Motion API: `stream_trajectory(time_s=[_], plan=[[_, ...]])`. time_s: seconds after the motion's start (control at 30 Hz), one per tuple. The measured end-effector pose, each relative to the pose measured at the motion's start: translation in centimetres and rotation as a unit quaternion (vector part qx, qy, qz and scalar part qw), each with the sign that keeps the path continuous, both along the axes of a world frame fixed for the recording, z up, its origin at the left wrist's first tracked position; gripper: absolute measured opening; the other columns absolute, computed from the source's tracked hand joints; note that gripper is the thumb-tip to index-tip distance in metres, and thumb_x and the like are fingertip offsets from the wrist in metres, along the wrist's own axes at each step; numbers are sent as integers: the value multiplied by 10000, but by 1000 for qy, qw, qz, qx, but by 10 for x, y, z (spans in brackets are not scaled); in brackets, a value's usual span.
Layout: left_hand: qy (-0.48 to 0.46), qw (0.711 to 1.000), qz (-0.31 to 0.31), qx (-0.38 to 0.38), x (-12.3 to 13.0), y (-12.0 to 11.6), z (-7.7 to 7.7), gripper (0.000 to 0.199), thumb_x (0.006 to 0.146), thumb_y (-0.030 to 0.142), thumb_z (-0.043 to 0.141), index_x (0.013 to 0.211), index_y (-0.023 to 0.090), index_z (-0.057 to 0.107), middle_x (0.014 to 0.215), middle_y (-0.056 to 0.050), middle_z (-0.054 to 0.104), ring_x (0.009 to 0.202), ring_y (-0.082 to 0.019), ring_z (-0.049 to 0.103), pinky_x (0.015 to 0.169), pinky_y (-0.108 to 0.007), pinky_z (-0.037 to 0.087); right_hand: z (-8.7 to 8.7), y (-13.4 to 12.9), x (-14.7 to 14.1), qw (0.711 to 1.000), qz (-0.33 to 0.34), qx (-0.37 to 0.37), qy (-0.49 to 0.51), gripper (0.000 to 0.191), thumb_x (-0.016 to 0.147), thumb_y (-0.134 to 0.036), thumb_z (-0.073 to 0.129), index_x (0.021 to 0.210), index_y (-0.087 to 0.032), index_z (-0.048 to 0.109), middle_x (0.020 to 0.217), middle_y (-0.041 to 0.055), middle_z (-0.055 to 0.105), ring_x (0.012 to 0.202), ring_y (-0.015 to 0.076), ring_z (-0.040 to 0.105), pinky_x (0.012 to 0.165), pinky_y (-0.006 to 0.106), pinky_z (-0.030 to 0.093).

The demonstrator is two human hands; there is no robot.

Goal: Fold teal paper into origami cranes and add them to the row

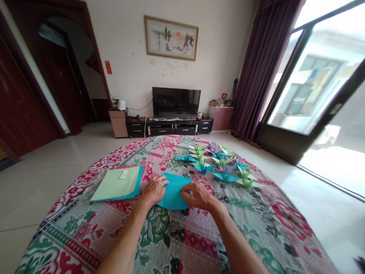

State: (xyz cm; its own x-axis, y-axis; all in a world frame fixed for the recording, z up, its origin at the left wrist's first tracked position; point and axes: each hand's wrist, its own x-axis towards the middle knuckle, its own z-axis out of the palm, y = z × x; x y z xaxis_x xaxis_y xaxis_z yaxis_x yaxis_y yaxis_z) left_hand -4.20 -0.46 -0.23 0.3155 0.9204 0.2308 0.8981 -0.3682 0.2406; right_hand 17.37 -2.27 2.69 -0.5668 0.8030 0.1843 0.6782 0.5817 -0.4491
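A sheet of blue origami paper [174,192] lies in front of me on the table, with faint crease lines across it. My left hand [155,190] is at its left edge, the fingers curled and closed on the paper. At the right edge, my right hand [197,195] pinches the same sheet between thumb and fingers. Left of my hands is a stack of coloured paper [116,182], light green on top with blue and red below, and a small white scrap [123,174] on it. Several folded paper cranes [226,174] in blue, green and purple stand to the right.
A flowered cloth [196,243] covers the round table. Beyond it, a television [176,102] stands on a low black cabinet [137,128] under a framed picture [171,38]. A purple curtain [261,68] and a glass door [316,83] are on the right.
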Motion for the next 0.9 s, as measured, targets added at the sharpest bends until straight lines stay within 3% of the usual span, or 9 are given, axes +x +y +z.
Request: stream_trajectory(time_s=[0.07, 0.17, 0.37, 0.53, 0.63, 0.77, 0.9], plan=[[-3, 1000, 8, -2, 0, -1, 3, 366, 766, 142, 456, 1064, 198, 661, 1221, -80, 584, 1128, -222, 514, 1010, -375, 358, 1, -3, -1, 999, -32, -1, -30, 306, 732, -362, 578, 985, -207, 650, 967, 53, 660, 877, 199, 577, 833, 324, 373], [-11, 1000, 8, -15, -4, -1, 4, 380, 738, 118, 465, 1051, 197, 667, 1201, -80, 599, 1123, -223, 523, 1018, -372, 348, -5, -2, 3, 998, -25, 4, -61, 415, 699, -299, 616, 1108, -239, 584, 1156, 71, 585, 1086, 238, 489, 935, 398, 296], [-39, 998, -20, -56, -16, -1, 7, 507, 664, -6, 383, 982, 235, 697, 1222, -36, 591, 1130, -185, 527, 1046, -364, 311, -13, 8, 8, 995, -51, 40, -75, 319, 700, -113, 540, 971, -248, 637, 1220, 34, 561, 1149, 245, 425, 944, 453, 232], [-15, 994, -25, -105, -19, -9, 19, 577, 625, 9, 416, 1072, 281, 659, 1320, -13, 506, 1185, -207, 478, 1044, -362, 313, -6, 0, -7, 991, -62, 64, -95, 263, 673, -114, 565, 886, -238, 658, 1069, 27, 631, 1064, 246, 455, 947, 476, 180], [-19, 991, -21, -131, -19, -12, 23, 508, 637, 87, 478, 1057, 305, 664, 1353, 9, 470, 1206, -226, 453, 1055, -369, 295, -3, -6, -10, 991, -80, 47, -94, 226, 708, -254, 606, 928, -234, 656, 983, 47, 641, 1004, 252, 472, 911, 459, 229], [-52, 988, -19, -141, -21, -10, 21, 310, 709, 217, 501, 922, 296, 713, 1333, 25, 491, 1189, -212, 465, 1039, -341, 316, -4, -8, -8, 993, -64, 42, -88, 312, 741, -511, 582, 944, -292, 671, 1036, 50, 612, 1036, 273, 457, 906, 481, 244], [-68, 989, -11, -132, -20, -6, 18, 259, 747, 321, 503, 875, 247, 716, 1304, -7, 524, 1139, -214, 503, 1020, -341, 334, -3, -9, -8, 994, -53, 39, -82, 461, 622, -633, 643, 944, -303, 674, 1093, 55, 587, 1061, 291, 445, 916, 499, 262]])
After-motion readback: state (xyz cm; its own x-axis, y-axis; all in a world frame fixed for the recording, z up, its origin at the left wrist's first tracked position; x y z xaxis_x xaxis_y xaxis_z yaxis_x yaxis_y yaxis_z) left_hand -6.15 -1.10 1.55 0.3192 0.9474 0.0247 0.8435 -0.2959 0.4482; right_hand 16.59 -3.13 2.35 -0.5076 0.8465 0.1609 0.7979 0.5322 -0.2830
